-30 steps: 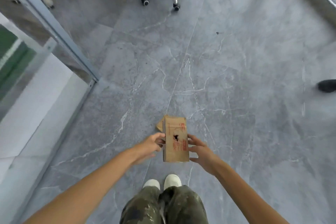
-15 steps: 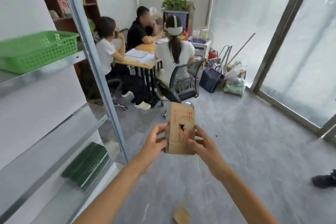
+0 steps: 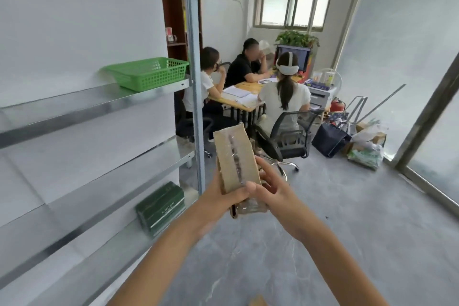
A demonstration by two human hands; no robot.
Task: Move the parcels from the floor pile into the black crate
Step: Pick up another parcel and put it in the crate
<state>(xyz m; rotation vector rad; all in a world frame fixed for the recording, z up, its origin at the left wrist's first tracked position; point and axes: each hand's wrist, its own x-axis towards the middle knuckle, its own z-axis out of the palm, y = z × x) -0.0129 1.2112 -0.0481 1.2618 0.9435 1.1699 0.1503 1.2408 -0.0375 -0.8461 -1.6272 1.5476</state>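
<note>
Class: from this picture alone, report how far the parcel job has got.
Done: nothing visible; no black crate in view. In hand: left hand and right hand grip one taped cardboard parcel, held above the floor. Left: putting it in the crate.

Both bare forearms reach up from the near edge and converge at the middle of the view. The left hand point(image 3: 221, 196) grips the near left end of the parcel point(image 3: 236, 156), its thumb laid across the taped top face. The right hand point(image 3: 275, 191) holds the parcel from the right, with fingers point(image 3: 267, 171) stretched along the right edge and the rest tucked beneath. The 2 hands touch at the near end. The left wrist is blurred.
</note>
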